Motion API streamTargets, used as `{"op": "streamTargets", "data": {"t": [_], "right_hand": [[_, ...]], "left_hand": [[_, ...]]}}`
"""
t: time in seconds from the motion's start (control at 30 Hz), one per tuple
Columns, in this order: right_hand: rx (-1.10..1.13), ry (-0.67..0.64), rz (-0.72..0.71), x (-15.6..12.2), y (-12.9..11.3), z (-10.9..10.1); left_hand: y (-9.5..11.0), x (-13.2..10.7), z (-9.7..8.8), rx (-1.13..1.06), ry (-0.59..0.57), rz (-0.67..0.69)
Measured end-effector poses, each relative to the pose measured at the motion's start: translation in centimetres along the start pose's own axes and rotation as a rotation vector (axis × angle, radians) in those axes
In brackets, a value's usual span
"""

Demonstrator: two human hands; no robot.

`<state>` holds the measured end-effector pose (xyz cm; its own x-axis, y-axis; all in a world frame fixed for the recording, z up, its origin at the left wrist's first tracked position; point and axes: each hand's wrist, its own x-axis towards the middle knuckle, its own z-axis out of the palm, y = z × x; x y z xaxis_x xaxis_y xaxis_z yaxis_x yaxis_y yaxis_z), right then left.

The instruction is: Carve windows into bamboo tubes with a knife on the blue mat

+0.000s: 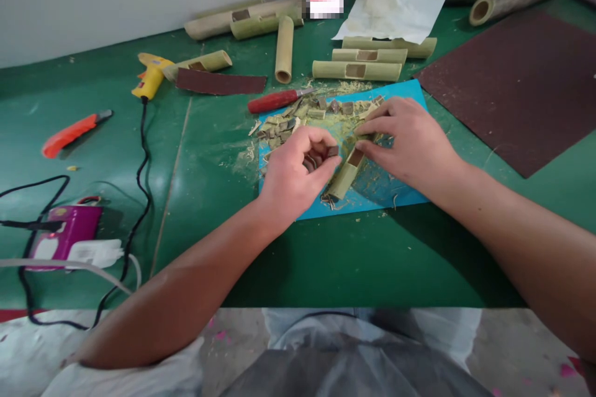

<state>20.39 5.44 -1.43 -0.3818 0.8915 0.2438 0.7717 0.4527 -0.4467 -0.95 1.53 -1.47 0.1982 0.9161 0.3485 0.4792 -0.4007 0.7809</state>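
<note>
Bamboo tube (345, 178) already notched (chips (291, 126) litter the blue mat (395, 193)); right hand (410, 139) fingers clamp it, left hand (293, 177) fingers pinch a dark block (332, 151) beside the notch, unseated.

Bare green table (223, 198) is left open nearer than the blue rectangular mat (405, 189) and to its left. Its far edge is blocked by loose bamboo chips (298, 118), a red-handled knife (274, 101) and notched green bamboo tubes (356, 70), its right by a dark-brown sandpaper sheet (516, 87), its middle by the left hand (298, 177) and right hand (410, 142).
</note>
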Motion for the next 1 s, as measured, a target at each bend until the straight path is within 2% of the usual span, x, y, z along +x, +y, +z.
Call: {"op": "streamTargets", "data": {"t": [0.17, 0.33, 0.73, 1.0], "right_hand": [[0.001, -0.007, -0.011, 0.0, -0.1, -0.2], [0.005, 0.012, -0.023, -0.1, 0.0, -0.1], [-0.008, 0.027, -0.016, -0.1, -0.1, 0.1], [0.02, 0.036, -0.011, -0.2, 0.0, 0.2]], "left_hand": [[-0.1, 0.1, -0.3, 0.134, -0.031, 0.143], [-0.2, 0.1, -0.2, 0.159, -0.051, 0.124], [-0.5, 0.0, -0.2, 0.315, -0.125, 0.385], [-0.7, 0.6, -1.0, 0.246, -0.255, 0.37]]}}
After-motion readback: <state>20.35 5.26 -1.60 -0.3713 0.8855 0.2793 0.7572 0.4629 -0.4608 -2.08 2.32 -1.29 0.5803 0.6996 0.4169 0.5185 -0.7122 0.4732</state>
